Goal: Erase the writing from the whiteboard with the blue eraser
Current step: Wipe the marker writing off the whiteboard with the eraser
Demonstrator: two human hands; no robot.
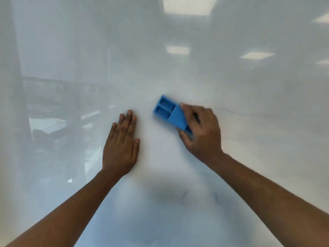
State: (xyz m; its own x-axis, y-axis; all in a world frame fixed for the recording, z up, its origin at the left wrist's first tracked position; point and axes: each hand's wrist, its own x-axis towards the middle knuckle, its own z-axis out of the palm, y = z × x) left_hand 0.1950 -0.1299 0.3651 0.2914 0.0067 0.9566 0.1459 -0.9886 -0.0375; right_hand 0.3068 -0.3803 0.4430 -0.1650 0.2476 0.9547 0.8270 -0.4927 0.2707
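The whiteboard (178,72) fills the whole view, glossy and mostly white. My right hand (201,134) grips the blue eraser (170,113) by its lower right end and presses it against the board near the middle. The eraser is a blue plastic block with two recessed pockets on its back, tilted up to the left. My left hand (122,145) lies flat on the board to the left of the eraser, fingers together, holding nothing. Two faint dark marker strokes (184,197) remain low on the board between my forearms.
Ceiling lights (188,5) and a room interior reflect in the board's surface. A faint grey smear (249,112) runs to the right of my right hand.
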